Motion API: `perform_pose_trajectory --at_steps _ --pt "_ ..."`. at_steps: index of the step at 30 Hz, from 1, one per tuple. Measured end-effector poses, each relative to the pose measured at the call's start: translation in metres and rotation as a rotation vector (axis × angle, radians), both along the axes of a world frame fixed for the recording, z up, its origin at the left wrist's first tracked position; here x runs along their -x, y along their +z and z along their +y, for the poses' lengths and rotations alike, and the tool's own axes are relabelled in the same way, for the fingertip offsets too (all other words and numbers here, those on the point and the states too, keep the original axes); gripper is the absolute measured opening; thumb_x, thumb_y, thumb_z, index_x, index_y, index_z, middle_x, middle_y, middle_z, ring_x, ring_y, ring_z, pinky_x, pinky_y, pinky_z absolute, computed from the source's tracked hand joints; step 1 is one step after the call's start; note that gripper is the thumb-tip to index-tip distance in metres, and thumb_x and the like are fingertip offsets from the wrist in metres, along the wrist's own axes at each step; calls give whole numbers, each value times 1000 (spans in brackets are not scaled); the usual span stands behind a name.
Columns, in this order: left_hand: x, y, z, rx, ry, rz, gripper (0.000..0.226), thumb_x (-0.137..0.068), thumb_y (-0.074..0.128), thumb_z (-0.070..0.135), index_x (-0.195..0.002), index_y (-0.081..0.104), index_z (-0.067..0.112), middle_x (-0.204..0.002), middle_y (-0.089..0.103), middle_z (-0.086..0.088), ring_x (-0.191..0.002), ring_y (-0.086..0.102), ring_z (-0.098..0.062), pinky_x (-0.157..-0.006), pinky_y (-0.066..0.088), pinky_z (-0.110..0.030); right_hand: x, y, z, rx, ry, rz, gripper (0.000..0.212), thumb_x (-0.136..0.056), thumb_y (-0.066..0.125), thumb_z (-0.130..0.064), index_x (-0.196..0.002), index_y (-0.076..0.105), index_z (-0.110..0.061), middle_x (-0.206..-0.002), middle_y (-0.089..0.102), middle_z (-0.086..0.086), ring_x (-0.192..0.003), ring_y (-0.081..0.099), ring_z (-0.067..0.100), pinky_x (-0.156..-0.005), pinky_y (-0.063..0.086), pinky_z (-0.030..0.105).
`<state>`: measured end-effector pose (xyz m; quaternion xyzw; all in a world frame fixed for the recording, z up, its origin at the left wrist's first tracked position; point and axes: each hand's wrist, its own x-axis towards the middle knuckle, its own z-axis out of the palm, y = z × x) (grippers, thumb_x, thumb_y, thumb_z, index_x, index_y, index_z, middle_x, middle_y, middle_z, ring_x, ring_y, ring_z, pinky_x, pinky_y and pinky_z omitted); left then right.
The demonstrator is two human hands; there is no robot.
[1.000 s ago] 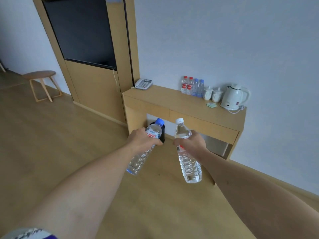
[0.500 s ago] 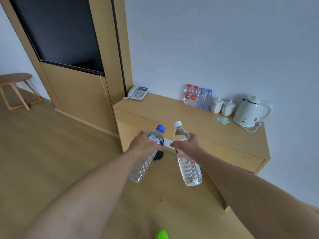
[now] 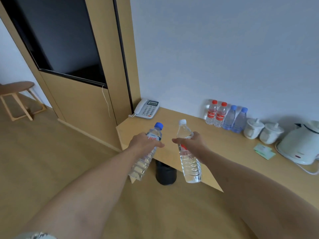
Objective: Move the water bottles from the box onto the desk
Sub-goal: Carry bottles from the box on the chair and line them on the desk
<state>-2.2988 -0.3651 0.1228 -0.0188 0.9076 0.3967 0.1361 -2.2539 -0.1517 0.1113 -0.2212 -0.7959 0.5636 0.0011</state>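
My left hand (image 3: 143, 144) grips a clear water bottle with a blue cap (image 3: 146, 156), tilted with its cap up and to the right. My right hand (image 3: 191, 144) holds a white-capped water bottle (image 3: 189, 163) almost upright. Both bottles hang in the air over the front left part of the wooden desk (image 3: 222, 145). Several more bottles (image 3: 226, 116), two red-capped and two blue-capped, stand in a row at the desk's back against the wall. The box is not in view.
A white telephone (image 3: 146, 109) sits on the desk's back left corner. Two white lidded cups (image 3: 264, 131), a white kettle (image 3: 300, 145) and green sachets (image 3: 264, 150) occupy the right. A black bin (image 3: 165, 173) stands under the desk. A wooden TV panel (image 3: 77, 100) rises at left.
I have come closer to the desk, so it now fills more of the view. Both hands with their bottles have moved forward, from in front of the desk to above its front edge.
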Motion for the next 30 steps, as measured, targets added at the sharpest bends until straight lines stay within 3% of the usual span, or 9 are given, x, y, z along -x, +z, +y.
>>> perform_pose_trajectory --at_steps 2,6,10,14,17,21,27,30 --pt "34 -3 5 -15 -12 15 69 -59 83 71 -99 61 20 -95 69 -3 -83 71 -21 -75 60 -38 29 -2 1 -17 -10 -2 81 -46 89 -66 -106 59 -20 -94 75 8 -83 76 29 -79 64 51" --pt "99 -20 22 12 -55 9 84 -62 62 92 -98 64 17 -93 70 -4 -82 70 -23 -75 58 -38 79 -13 8 -84 -53 -13 91 -50 71 -89 -103 60 -16 -93 73 8 -82 74 27 -71 64 46" --pt "174 -40 46 2 -137 -9 88 -57 56 95 -102 64 19 -96 71 -4 -85 70 -24 -84 60 -42 130 -27 23 -107 -131 -24 92 -53 65 -92 -103 60 -14 -92 73 10 -83 73 29 -65 61 42" --pt "252 -49 75 -58 -269 -73 80 -59 59 87 -109 58 25 -102 70 -6 -92 71 -29 -86 61 -48 185 -34 45 -103 -230 -16 82 -62 71 -82 -114 55 -20 -99 72 6 -91 72 31 -82 61 49" --pt "300 -48 94 -54 -368 -119 73 -59 65 84 -105 55 28 -102 70 -7 -85 73 -30 -80 63 -48 221 -35 59 -72 -306 7 81 -67 77 -67 -130 52 -24 -109 70 4 -97 70 28 -89 59 52" --pt "350 -45 116 -63 -538 -81 58 -64 74 77 -96 53 34 -103 65 2 -87 66 -17 -57 51 -27 254 -35 80 -55 -361 1 90 -66 86 -55 -140 46 -24 -118 62 1 -107 64 23 -94 55 47" --pt "392 -57 166 -120 -623 -61 56 -73 83 56 -107 49 28 -106 65 2 -91 62 -17 -71 49 -28 285 -46 118 -215 -331 -97 70 -69 93 -38 -125 55 -20 -113 66 2 -106 63 25 -95 55 48" --pt "412 -67 186 -84 -660 -50 59 -75 87 43 -118 50 27 -109 65 4 -102 64 -21 -83 53 -33 305 -49 142 -319 -285 -131 75 -69 94 -37 -129 57 -12 -119 65 7 -109 61 27 -97 53 48"
